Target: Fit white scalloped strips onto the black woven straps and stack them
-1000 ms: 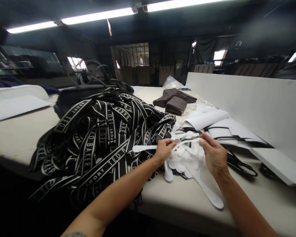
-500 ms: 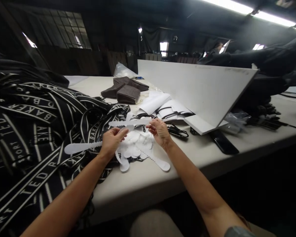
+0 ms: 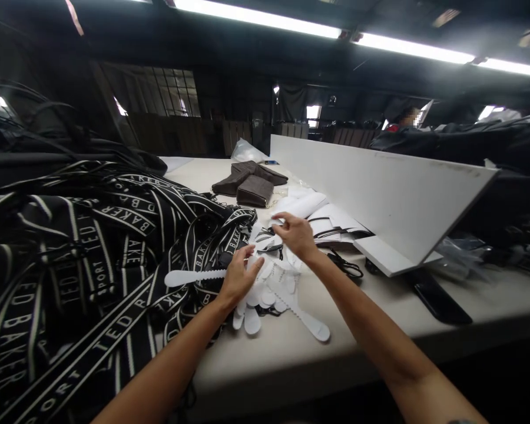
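Over a pile of white plastic strips (image 3: pixel 269 285) with rounded ends and notched edges, my left hand (image 3: pixel 239 277) is open, thumb and fingers apart. One notched strip (image 3: pixel 194 277) sticks out to the left of that hand, lying across black straps (image 3: pixel 128 294) with white lettering. My right hand (image 3: pixel 295 237) is at the far side of the pile, its bent thumb and fingertips around the pale rounded end of a white strip (image 3: pixel 272 222); the rest of it is hard to make out. Another notched strip (image 3: pixel 311 325) points toward the table's front edge.
Brown pouches (image 3: pixel 255 187) lie at the back. White sheets (image 3: pixel 307 206) and a black cord (image 3: pixel 347 265) are right of the pile. An angled white board (image 3: pixel 380 194) stands beyond them, with a black phone (image 3: pixel 441 297) at its base. A person (image 3: pixel 408 118) is far back.
The strip stretched between both hands is no longer held there. My left hand has opened above the pile, and my right hand is farther back. The view has swung left and up.
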`<state>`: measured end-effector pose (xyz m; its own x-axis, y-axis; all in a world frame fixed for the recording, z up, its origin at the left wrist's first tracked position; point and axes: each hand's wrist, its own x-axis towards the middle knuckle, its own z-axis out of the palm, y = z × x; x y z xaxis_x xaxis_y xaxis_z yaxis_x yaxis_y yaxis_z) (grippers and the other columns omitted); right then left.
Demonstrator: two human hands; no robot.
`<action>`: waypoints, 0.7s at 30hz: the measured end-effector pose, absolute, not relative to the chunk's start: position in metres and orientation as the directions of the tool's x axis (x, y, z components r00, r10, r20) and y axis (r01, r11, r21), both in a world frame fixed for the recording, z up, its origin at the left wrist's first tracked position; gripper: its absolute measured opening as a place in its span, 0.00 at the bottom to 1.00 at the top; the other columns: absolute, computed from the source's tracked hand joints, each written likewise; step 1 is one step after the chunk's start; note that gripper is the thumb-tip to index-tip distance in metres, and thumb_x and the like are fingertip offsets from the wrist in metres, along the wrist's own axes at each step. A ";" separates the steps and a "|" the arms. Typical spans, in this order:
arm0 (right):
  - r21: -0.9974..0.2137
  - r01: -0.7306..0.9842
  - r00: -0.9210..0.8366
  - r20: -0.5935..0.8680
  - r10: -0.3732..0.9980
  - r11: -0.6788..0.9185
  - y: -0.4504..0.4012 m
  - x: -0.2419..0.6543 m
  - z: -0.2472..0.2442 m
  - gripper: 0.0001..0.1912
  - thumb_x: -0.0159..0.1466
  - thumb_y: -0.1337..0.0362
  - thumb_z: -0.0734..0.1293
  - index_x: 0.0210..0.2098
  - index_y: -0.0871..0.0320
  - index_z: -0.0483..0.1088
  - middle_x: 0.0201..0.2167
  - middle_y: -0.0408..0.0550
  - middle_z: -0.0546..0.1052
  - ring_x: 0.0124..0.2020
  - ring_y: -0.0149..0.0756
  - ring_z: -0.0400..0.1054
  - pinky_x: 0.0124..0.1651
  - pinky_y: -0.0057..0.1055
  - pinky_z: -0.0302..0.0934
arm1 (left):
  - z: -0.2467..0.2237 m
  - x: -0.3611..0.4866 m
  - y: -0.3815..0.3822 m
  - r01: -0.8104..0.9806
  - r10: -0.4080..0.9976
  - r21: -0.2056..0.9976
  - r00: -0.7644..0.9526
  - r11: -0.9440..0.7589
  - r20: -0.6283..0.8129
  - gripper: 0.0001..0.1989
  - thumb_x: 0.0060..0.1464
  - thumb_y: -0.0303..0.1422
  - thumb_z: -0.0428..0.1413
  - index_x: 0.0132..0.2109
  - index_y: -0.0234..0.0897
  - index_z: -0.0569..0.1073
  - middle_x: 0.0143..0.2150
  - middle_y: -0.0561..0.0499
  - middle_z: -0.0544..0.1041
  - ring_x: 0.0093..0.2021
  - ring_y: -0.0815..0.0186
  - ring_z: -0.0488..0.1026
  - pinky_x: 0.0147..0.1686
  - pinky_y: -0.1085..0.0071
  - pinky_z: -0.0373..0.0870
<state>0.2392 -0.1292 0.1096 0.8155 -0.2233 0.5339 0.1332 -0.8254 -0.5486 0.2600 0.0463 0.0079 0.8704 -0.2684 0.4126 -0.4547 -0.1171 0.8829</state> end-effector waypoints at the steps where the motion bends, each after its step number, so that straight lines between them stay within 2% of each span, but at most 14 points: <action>1: -0.371 0.117 0.862 0.498 -0.091 -0.921 -0.113 0.252 0.113 0.17 0.65 0.61 0.67 0.53 0.49 0.77 0.31 0.46 0.80 0.34 0.41 0.73 0.41 0.35 0.61 | 0.009 0.258 0.047 -0.496 -0.269 0.860 0.851 -0.124 0.452 0.21 0.55 0.45 0.58 0.51 0.36 0.76 0.54 0.39 0.74 0.55 0.53 0.72 0.57 0.54 0.69; 2: -0.231 0.131 0.893 0.449 0.014 -0.964 -0.097 0.265 0.115 0.22 0.66 0.62 0.66 0.60 0.47 0.72 0.37 0.49 0.82 0.39 0.44 0.75 0.43 0.36 0.63 | 0.010 0.256 0.047 -0.536 -0.272 0.835 0.828 -0.129 0.490 0.17 0.56 0.43 0.58 0.47 0.37 0.77 0.53 0.40 0.74 0.55 0.53 0.72 0.58 0.54 0.68; 4: -0.060 0.186 0.921 0.360 0.153 -0.981 -0.068 0.293 0.115 0.30 0.66 0.67 0.64 0.67 0.46 0.64 0.44 0.53 0.82 0.45 0.47 0.76 0.45 0.37 0.64 | 0.012 0.253 0.049 -0.597 -0.268 0.790 0.791 -0.140 0.550 0.12 0.57 0.41 0.57 0.40 0.38 0.79 0.50 0.41 0.75 0.53 0.54 0.73 0.58 0.55 0.68; 6: -0.010 0.222 0.924 0.321 0.207 -0.975 -0.049 0.317 0.114 0.28 0.65 0.72 0.64 0.64 0.50 0.68 0.43 0.55 0.82 0.44 0.46 0.76 0.44 0.35 0.65 | 0.012 0.253 0.052 -0.631 -0.249 0.761 0.770 -0.153 0.588 0.10 0.59 0.38 0.55 0.37 0.37 0.78 0.47 0.42 0.76 0.49 0.55 0.74 0.55 0.56 0.69; 8: -0.002 0.220 0.921 0.331 0.207 -0.976 -0.043 0.335 0.119 0.19 0.65 0.73 0.64 0.52 0.55 0.77 0.41 0.57 0.82 0.43 0.45 0.77 0.44 0.34 0.65 | 0.011 0.256 0.054 -0.653 -0.218 0.738 0.755 -0.170 0.618 0.10 0.60 0.36 0.54 0.37 0.37 0.77 0.44 0.42 0.77 0.45 0.56 0.75 0.49 0.58 0.72; 10: -0.007 0.185 0.906 0.389 0.167 -0.983 -0.048 0.345 0.137 0.16 0.67 0.73 0.61 0.44 0.58 0.80 0.40 0.58 0.82 0.42 0.44 0.77 0.44 0.34 0.65 | 0.012 0.258 0.056 -0.679 -0.187 0.712 0.734 -0.182 0.652 0.09 0.62 0.35 0.53 0.38 0.37 0.76 0.42 0.43 0.77 0.43 0.58 0.75 0.45 0.61 0.73; 14: -0.059 0.056 0.787 0.617 0.007 -0.997 -0.081 0.341 0.214 0.23 0.73 0.71 0.52 0.51 0.57 0.76 0.42 0.59 0.81 0.44 0.46 0.75 0.47 0.40 0.65 | 0.018 0.253 0.058 -0.769 -0.203 0.618 0.639 -0.163 0.742 0.09 0.64 0.34 0.51 0.41 0.38 0.75 0.43 0.44 0.78 0.45 0.60 0.76 0.48 0.63 0.74; 17: -0.172 0.023 0.551 0.824 -0.131 -0.985 -0.110 0.322 0.288 0.20 0.72 0.68 0.55 0.53 0.56 0.76 0.44 0.55 0.80 0.50 0.48 0.73 0.53 0.45 0.63 | 0.022 0.245 0.058 -0.822 -0.236 0.551 0.569 -0.140 0.788 0.09 0.65 0.33 0.52 0.43 0.39 0.77 0.45 0.45 0.78 0.48 0.60 0.75 0.52 0.63 0.73; 19: -0.245 0.053 0.406 0.891 -0.203 -0.968 -0.125 0.308 0.332 0.19 0.71 0.69 0.56 0.52 0.59 0.76 0.45 0.53 0.79 0.53 0.47 0.72 0.56 0.46 0.62 | 0.022 0.244 0.057 -0.834 -0.254 0.534 0.551 -0.139 0.795 0.10 0.64 0.34 0.52 0.46 0.39 0.77 0.48 0.43 0.79 0.51 0.59 0.75 0.56 0.60 0.72; 21: -0.302 0.078 0.339 0.904 -0.260 -0.950 -0.136 0.294 0.367 0.19 0.71 0.68 0.55 0.52 0.64 0.75 0.47 0.55 0.78 0.54 0.48 0.71 0.57 0.47 0.61 | 0.019 0.248 0.053 -0.823 -0.272 0.545 0.567 -0.160 0.777 0.13 0.63 0.35 0.52 0.49 0.38 0.78 0.52 0.41 0.78 0.55 0.55 0.74 0.60 0.54 0.70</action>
<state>0.2944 -0.1361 0.3668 0.3393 -0.2596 0.9042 0.0785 -0.9500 -0.3022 0.2482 0.0534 0.0193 0.5673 -0.2721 0.7773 -0.8232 -0.1597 0.5449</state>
